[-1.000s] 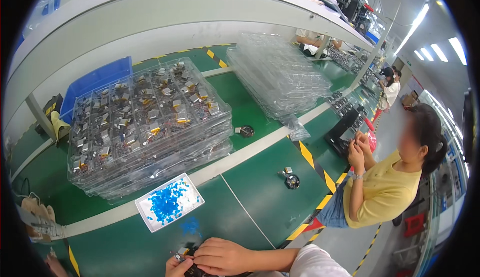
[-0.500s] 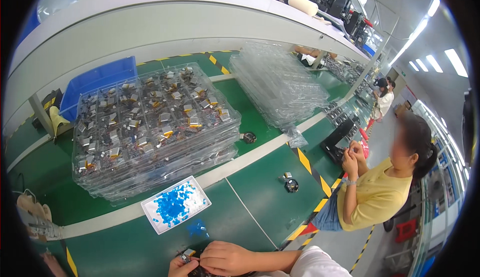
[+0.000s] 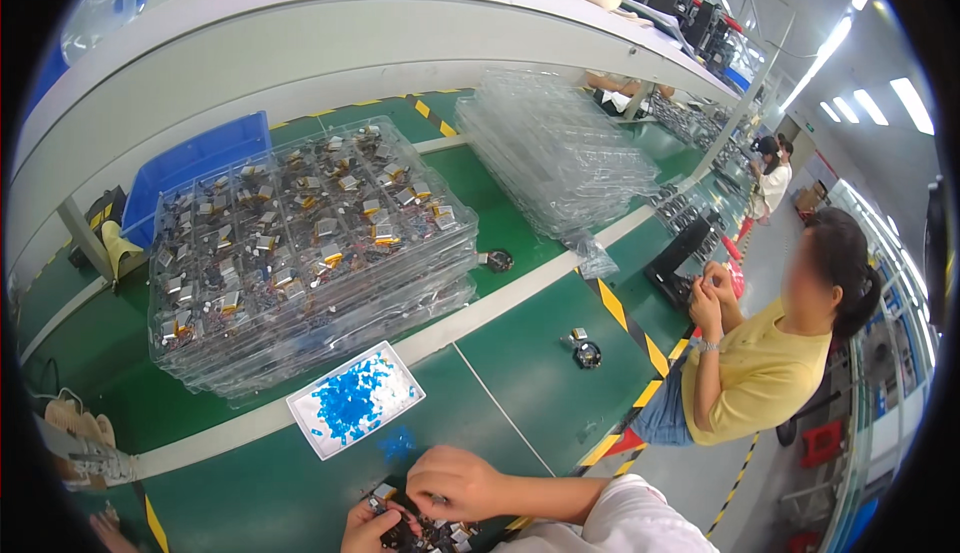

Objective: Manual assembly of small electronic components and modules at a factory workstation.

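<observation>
At the lower edge, my left hand (image 3: 368, 527) is closed around a small electronic assembly (image 3: 382, 494) with a silver block and dark parts. Just to its right, my right hand (image 3: 456, 483) is curled with the fingertips together; what they pinch, if anything, is too small to make out. Below it shows a cluster of similar dark and silver assemblies (image 3: 452, 535), partly cut off by the frame. Ahead of my hands lies a white tray (image 3: 312, 437) of small blue pieces, with a few blue pieces (image 3: 397, 443) loose on the green bench.
Stacked clear trays (image 3: 315, 298) full of wired assemblies stand far left, before a blue bin (image 3: 205, 168). Empty clear trays (image 3: 560, 163) are piled beyond. A round black part (image 3: 587, 354) lies on the bench. A co-worker in yellow (image 3: 765, 363) works at the right.
My right hand has lifted slightly off the left one, uncovering more of the assemblies beneath. The left hand keeps its hold. The co-worker's hands stay together.
</observation>
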The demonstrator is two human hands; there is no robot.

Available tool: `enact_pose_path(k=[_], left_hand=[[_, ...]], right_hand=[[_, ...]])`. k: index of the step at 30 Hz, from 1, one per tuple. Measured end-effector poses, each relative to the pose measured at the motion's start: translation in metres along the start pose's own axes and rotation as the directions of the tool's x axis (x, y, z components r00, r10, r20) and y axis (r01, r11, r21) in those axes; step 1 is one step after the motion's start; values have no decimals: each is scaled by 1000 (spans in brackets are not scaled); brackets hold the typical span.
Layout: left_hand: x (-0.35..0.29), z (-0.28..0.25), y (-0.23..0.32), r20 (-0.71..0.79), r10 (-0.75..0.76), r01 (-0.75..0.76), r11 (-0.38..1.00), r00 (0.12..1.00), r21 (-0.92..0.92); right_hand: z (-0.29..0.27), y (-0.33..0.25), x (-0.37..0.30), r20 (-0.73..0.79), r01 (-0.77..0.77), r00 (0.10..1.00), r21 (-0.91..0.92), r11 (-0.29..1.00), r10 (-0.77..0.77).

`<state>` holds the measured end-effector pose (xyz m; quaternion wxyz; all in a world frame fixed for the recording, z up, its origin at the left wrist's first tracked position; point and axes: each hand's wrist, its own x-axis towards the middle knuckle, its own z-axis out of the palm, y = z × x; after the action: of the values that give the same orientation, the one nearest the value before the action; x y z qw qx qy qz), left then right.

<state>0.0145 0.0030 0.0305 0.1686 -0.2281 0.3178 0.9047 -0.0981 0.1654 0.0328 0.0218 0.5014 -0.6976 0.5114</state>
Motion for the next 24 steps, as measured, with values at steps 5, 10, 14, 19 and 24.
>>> enact_pose_path(k=[5, 10, 14, 19, 24], left_hand=[[-5, -15, -15, -6, 117, -117, 991, 993, -65], [8, -13, -21, -191, 236, -242, 970, 953, -10], [12, -11, -4, -220, 268, -292, 953, 938, -84], [15, -20, 4, -252, 298, -313, 949, 921, -21], [12, -21, -5, -259, 296, -312, 950, 919, -20]], right_hand=[[-16, 36, 3, 64, 186, 982, -484, 855, -177], [-20, 73, -9, 387, 341, 908, -465, 817, -158], [-22, 80, -14, 214, 197, 970, -413, 889, -116], [-20, 65, -12, -28, -161, 987, -338, 927, 161], [-5, 37, -15, -77, -258, 966, -295, 920, 246]])
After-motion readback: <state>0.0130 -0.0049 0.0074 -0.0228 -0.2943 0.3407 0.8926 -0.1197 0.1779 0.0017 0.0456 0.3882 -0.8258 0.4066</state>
